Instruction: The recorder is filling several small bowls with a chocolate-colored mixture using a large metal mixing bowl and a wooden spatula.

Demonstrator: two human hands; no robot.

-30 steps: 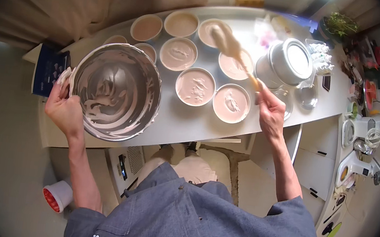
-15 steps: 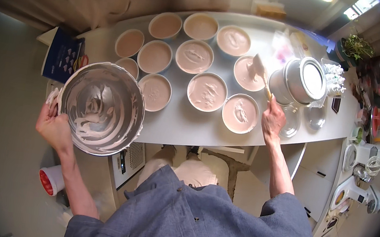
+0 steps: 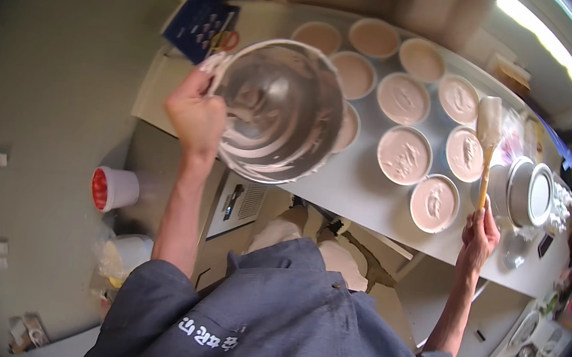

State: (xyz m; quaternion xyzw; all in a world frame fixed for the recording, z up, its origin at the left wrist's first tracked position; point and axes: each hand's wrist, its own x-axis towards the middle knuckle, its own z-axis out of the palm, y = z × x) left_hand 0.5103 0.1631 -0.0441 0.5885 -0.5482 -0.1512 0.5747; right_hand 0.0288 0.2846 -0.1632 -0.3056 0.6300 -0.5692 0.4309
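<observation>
My left hand point(image 3: 197, 113) grips the rim of a large metal mixing bowl point(image 3: 295, 133), tilted so its inside shows, streaked with pale pink cream. In my right hand point(image 3: 482, 237) is the wooden handle of a spatula point(image 3: 485, 177), held upright with its cream-coated blade at the top. Several round tubs filled with pink cream stand on the white table; the nearest point(image 3: 434, 204) lies left of my right hand, and another tub point(image 3: 464, 153) sits just left of the spatula. Their surfaces are partly swirled. The bowl hides part of one tub point(image 3: 347, 129).
Stacked round metal tins point(image 3: 531, 193) stand right of the spatula, with clear lids by them. A dark blue box point(image 3: 200, 21) and orange-handled scissors point(image 3: 226, 41) lie at the table's far left. A white bucket with a red inside point(image 3: 115, 188) stands low on the left.
The spatula has lifted from the tub at the right, leaving a mound of cream there, and now points up. My view has turned left, so the scene sits further right.
</observation>
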